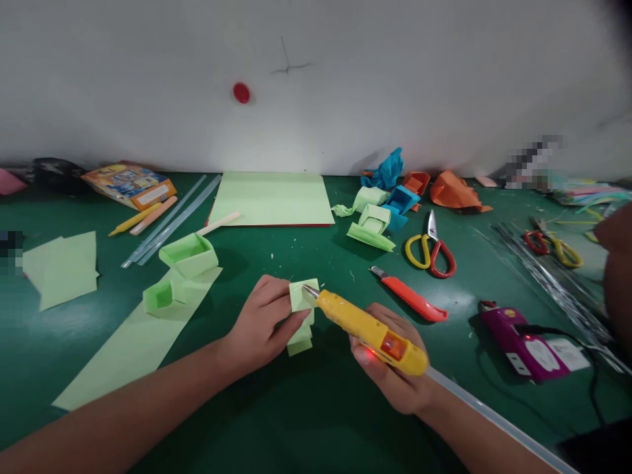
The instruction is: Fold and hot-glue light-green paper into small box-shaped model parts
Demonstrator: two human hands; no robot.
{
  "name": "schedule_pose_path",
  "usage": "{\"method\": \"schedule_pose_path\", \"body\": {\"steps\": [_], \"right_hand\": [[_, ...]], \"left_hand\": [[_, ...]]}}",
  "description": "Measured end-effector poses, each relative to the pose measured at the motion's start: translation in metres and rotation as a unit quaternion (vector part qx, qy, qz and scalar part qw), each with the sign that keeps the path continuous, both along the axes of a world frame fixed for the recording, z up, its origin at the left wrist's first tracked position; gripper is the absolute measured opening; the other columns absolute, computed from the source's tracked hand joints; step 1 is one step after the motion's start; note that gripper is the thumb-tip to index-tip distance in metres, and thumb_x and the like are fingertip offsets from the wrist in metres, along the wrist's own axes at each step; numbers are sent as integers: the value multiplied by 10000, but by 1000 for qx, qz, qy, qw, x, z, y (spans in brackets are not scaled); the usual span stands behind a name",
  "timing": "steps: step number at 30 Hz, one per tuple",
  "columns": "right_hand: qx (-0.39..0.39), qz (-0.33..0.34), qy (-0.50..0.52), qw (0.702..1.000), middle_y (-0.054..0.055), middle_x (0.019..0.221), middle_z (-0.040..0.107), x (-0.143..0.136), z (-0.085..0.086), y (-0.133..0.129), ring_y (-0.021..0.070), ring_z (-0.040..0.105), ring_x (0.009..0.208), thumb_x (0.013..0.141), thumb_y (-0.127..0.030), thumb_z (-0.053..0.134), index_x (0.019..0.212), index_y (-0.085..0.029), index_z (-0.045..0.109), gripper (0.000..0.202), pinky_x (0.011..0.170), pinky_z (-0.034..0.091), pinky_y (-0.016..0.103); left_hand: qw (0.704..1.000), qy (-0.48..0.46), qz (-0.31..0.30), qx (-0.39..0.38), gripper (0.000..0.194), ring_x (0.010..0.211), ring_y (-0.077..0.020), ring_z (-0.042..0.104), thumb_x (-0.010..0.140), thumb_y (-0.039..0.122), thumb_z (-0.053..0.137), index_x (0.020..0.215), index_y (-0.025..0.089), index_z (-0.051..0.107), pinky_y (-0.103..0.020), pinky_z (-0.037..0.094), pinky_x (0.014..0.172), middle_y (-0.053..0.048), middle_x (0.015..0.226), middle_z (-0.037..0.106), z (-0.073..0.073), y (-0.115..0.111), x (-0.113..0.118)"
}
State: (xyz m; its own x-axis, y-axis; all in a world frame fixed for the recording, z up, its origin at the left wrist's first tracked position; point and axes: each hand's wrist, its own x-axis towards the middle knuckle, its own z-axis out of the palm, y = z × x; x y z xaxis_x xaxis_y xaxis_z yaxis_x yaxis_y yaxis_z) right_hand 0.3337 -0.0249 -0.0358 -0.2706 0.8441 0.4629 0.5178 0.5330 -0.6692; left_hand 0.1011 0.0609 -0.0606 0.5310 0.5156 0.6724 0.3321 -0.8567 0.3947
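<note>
- Left hand (264,322) pinches folded green paper (299,300).
- Right hand (395,388) grips glue gun (365,324), nozzle (310,290) at paper, axis slanting toward counter's (247,257) near-right corner.

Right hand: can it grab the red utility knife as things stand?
Probably not: the right hand is wrapped around the yellow glue gun. The way itself looks free, though; the red utility knife lies uncovered just beyond that hand.
</note>
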Motion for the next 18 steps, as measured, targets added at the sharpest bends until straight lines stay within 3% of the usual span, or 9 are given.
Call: {"method": "schedule_pose_path", "body": {"steps": [18], "right_hand": [[-3,5,28,1000,14,700,535,0,1,1,176,502,624,1006,-342,491,820,-228,531,222,561,394,334]], "left_hand": [[1000,-8,11,2,224,866,-186,628,1007,207,519,1171,236,670,-318,501,769,-45,934,702,-2,1,0]]}}
